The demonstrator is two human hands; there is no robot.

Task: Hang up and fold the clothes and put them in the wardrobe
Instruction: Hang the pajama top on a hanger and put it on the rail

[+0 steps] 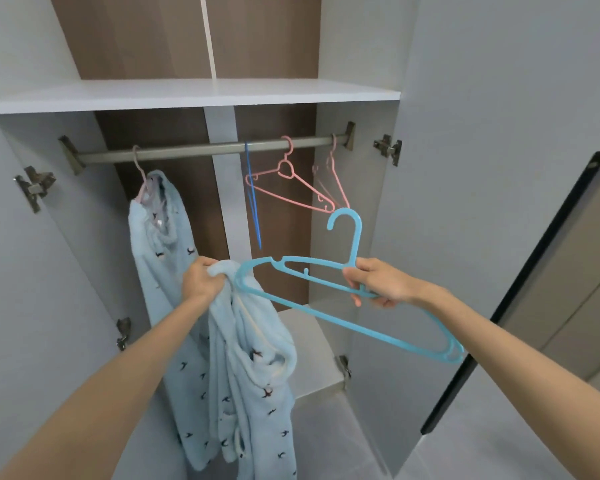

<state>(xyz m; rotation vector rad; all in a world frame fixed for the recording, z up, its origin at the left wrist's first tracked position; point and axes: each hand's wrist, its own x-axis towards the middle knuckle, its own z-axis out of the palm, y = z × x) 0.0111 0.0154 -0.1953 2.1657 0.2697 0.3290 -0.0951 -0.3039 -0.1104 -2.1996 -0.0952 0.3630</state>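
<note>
I stand in front of the open wardrobe. My left hand [201, 280] grips the top of a light blue fleece garment [253, 375] printed with small dark birds, which hangs down from my fist. My right hand [378, 282] holds a light blue plastic hanger [355, 325] by its neck, hook up, with its left end touching the garment beside my left hand. A matching light blue garment [160, 237] hangs from a pink hanger at the left of the grey rail [201, 151].
On the rail's right part hang a dark blue hanger [253, 206] seen edge-on and two empty pink hangers [291, 181]. A white shelf [194, 95] lies above the rail. The open right door [482, 168] stands close to my right arm. A low ledge [312, 344] sits inside below.
</note>
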